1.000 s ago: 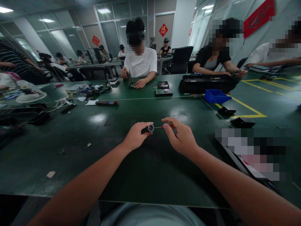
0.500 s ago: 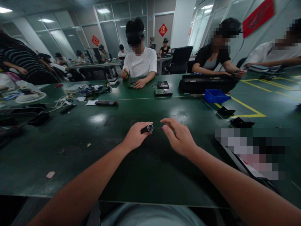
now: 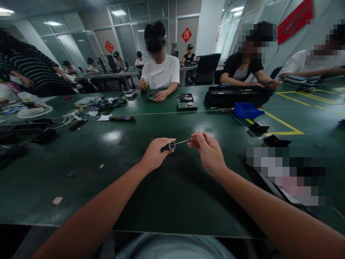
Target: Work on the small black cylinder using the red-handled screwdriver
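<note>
My left hand is closed round a small dark cylindrical part with a silver ring end, held just above the green table. My right hand pinches a thin screwdriver with a red handle. Its metal shaft slants down to the left, and its tip meets the silver ring end. Both hands are at the table's middle, a short gap apart.
A blue bin and a long black tray lie at the back right. Circuit boards, a red-and-black tool, cables and a white fan lie beyond. Several people sit opposite. A blurred flat object lies at my right.
My right hand has drawn back to the right and risen a little, so more of the screwdriver's shaft shows and it now slants. My left hand has stayed put.
</note>
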`<action>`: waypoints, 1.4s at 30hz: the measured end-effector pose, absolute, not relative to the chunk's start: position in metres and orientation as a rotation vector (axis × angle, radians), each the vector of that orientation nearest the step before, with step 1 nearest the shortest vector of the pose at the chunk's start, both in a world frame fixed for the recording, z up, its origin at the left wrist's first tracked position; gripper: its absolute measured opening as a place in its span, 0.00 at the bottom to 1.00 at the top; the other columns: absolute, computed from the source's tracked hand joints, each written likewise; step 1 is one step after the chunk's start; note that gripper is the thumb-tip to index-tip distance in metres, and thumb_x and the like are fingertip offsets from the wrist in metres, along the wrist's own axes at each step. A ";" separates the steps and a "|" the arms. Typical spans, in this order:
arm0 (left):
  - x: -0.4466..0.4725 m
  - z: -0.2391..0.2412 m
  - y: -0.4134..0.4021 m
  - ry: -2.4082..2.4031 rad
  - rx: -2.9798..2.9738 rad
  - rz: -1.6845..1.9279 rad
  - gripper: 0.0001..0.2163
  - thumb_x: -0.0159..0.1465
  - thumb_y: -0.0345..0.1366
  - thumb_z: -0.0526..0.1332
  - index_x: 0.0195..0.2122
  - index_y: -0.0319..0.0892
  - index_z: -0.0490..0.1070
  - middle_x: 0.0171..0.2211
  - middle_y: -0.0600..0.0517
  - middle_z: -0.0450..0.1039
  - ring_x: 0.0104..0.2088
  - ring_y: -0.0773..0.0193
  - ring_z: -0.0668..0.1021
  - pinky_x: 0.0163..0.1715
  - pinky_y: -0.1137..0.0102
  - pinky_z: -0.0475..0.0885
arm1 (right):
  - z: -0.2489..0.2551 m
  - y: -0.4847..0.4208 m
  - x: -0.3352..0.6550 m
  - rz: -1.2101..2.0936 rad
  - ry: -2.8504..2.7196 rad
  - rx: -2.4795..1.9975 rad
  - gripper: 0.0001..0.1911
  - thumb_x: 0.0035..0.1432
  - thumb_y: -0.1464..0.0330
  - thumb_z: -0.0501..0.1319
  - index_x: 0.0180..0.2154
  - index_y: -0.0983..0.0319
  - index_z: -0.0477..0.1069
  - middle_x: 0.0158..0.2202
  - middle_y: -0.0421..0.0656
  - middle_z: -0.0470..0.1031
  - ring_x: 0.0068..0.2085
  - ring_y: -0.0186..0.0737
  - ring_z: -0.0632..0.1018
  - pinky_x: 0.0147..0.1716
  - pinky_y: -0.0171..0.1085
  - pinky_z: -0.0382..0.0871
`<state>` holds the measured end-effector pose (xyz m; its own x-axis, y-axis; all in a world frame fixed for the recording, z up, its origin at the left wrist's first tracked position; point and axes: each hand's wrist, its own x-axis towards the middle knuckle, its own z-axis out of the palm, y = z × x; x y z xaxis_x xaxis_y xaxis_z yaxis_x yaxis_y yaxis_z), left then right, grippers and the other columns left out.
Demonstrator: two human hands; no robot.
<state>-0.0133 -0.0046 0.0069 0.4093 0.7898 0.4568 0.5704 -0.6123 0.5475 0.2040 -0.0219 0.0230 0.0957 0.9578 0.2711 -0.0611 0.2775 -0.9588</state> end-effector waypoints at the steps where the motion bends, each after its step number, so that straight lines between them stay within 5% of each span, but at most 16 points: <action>1: -0.014 0.007 -0.004 1.174 2.412 0.985 0.18 0.66 0.32 0.64 0.56 0.50 0.72 0.54 0.51 0.75 0.55 0.57 0.75 0.59 0.54 0.66 | 0.021 -0.019 0.205 1.045 -1.161 -1.000 0.16 0.63 0.53 0.58 0.36 0.59 0.71 0.31 0.42 0.75 0.32 0.39 0.78 0.38 0.43 0.75; 25: -0.016 0.005 -0.003 1.298 2.430 0.792 0.19 0.66 0.33 0.65 0.57 0.49 0.71 0.52 0.50 0.76 0.53 0.55 0.74 0.56 0.53 0.66 | 0.034 -0.035 0.208 0.384 -1.727 -1.172 0.10 0.69 0.62 0.52 0.39 0.58 0.69 0.32 0.44 0.79 0.35 0.43 0.81 0.36 0.41 0.69; 38: -0.013 0.008 -0.005 1.366 2.086 1.022 0.18 0.67 0.31 0.60 0.58 0.43 0.64 0.54 0.46 0.71 0.54 0.56 0.73 0.59 0.58 0.67 | 0.036 -0.036 0.208 0.372 -1.708 -1.186 0.10 0.69 0.63 0.53 0.38 0.58 0.69 0.31 0.43 0.78 0.34 0.43 0.80 0.35 0.40 0.68; 42: -0.011 0.013 -0.011 1.382 2.107 0.897 0.19 0.68 0.38 0.59 0.60 0.44 0.62 0.53 0.45 0.70 0.50 0.55 0.74 0.53 0.57 0.70 | 0.035 -0.036 0.208 0.382 -1.691 -1.180 0.10 0.69 0.62 0.53 0.38 0.58 0.69 0.31 0.43 0.79 0.35 0.43 0.80 0.36 0.41 0.69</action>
